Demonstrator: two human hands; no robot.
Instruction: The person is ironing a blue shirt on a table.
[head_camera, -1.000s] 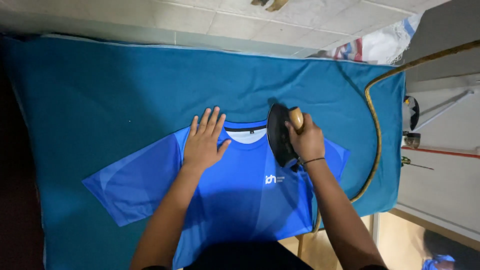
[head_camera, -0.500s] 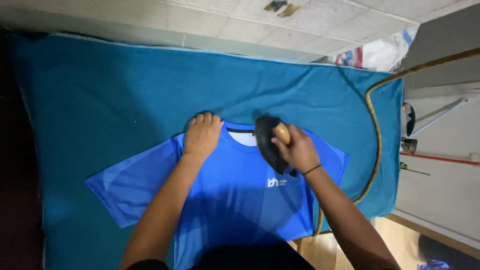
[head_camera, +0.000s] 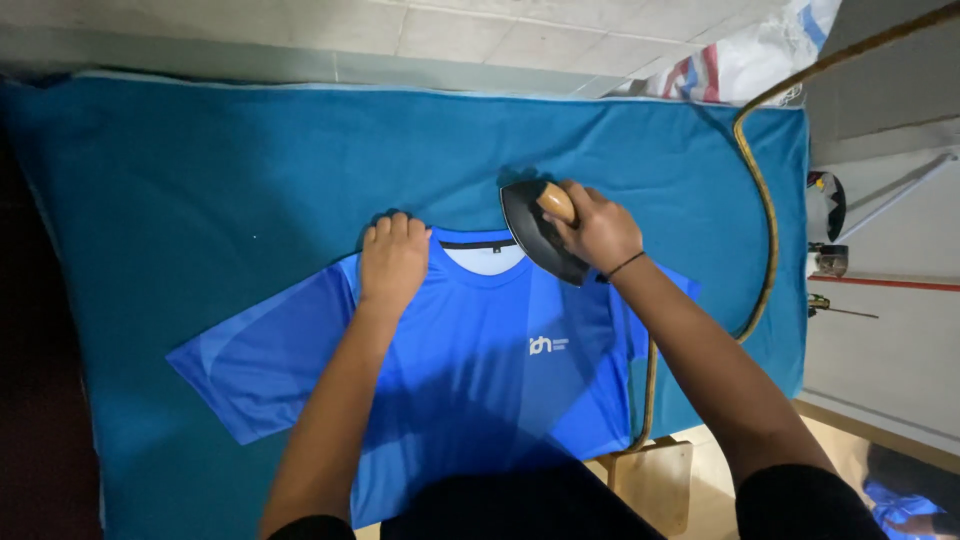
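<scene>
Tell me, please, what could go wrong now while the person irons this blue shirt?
1. The left hand presses the blue shirt at the shoulder, close to the iron held by the right hand; a slip might burn the fingers.
2. The iron sits at the collar edge, partly over the teal cloth; resting there may scorch fabric.
3. The cord loops beside the right arm and could snag.

Shirt (head_camera: 480, 370) lay on cloth (head_camera: 200, 180); left hand (head_camera: 392, 262) on its shoulder left of collar, right hand (head_camera: 600, 228) gripped iron (head_camera: 535, 235) right of collar.
</scene>
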